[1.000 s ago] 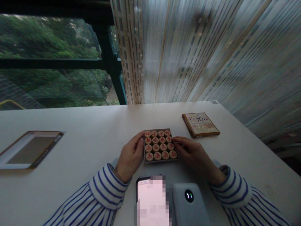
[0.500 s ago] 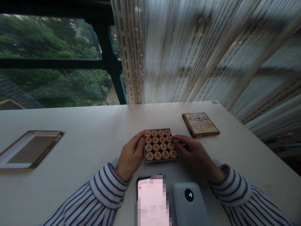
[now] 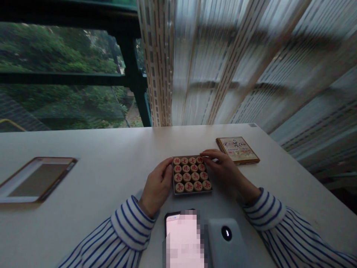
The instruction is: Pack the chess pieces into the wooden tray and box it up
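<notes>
A shallow square box (image 3: pixel 192 193) lies on the table, filled with rows of round wooden Chinese chess pieces (image 3: pixel 186 177) marked with red characters, face up. My left hand (image 3: pixel 156 184) grips the box's left edge, thumb nearest me and fingers along the side. At the far right corner, my right hand (image 3: pixel 223 166) has its fingertips closed around the corner chess piece (image 3: pixel 199 159), partly covering it. That piece still sits in its place in the box.
Behind my right hand lies a printed box lid (image 3: pixel 240 150). A phone (image 3: pixel 181 238) and a white power bank (image 3: pixel 226 249) with a lit display are near me. Far left on the white table (image 3: pixel 111 149) rests a tan-edged open case (image 3: pixel 36 178). A window and slatted curtain stand beyond.
My right hand has moved away from me along the box's right side, from the second row up to the far corner piece. My left hand keeps its hold. The view has shifted slightly.
</notes>
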The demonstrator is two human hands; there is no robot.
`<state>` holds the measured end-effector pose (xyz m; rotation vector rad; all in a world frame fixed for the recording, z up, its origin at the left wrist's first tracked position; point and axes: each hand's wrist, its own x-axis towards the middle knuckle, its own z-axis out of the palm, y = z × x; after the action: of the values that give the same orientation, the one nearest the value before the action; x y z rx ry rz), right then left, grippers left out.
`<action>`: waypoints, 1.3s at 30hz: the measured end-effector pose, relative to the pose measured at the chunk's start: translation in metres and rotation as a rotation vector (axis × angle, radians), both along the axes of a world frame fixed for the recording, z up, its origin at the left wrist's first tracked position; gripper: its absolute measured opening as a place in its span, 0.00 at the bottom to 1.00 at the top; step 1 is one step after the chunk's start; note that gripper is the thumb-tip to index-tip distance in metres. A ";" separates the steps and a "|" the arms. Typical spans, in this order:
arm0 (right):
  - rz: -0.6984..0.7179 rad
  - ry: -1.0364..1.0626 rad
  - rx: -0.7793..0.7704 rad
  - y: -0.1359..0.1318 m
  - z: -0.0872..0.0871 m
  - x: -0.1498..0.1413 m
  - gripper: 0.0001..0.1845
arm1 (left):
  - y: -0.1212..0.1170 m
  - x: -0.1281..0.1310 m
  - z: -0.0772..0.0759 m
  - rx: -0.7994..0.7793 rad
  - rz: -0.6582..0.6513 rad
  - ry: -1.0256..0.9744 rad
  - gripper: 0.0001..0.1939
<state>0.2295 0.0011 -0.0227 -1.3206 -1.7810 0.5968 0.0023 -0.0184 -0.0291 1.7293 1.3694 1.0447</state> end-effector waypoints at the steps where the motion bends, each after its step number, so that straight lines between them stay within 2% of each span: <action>1: 0.012 -0.002 0.005 0.001 0.000 0.000 0.09 | 0.000 0.000 0.000 0.000 0.002 0.003 0.18; 19: 0.077 -0.037 -0.026 0.002 -0.001 0.000 0.11 | 0.000 0.000 0.001 0.018 -0.012 0.002 0.18; 39: 0.069 -0.075 -0.028 0.001 -0.001 -0.001 0.11 | 0.000 0.000 0.000 0.016 -0.009 -0.003 0.18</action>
<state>0.2283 0.0025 -0.0234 -1.3208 -1.8917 0.6190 0.0023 -0.0183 -0.0287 1.7432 1.3535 1.0554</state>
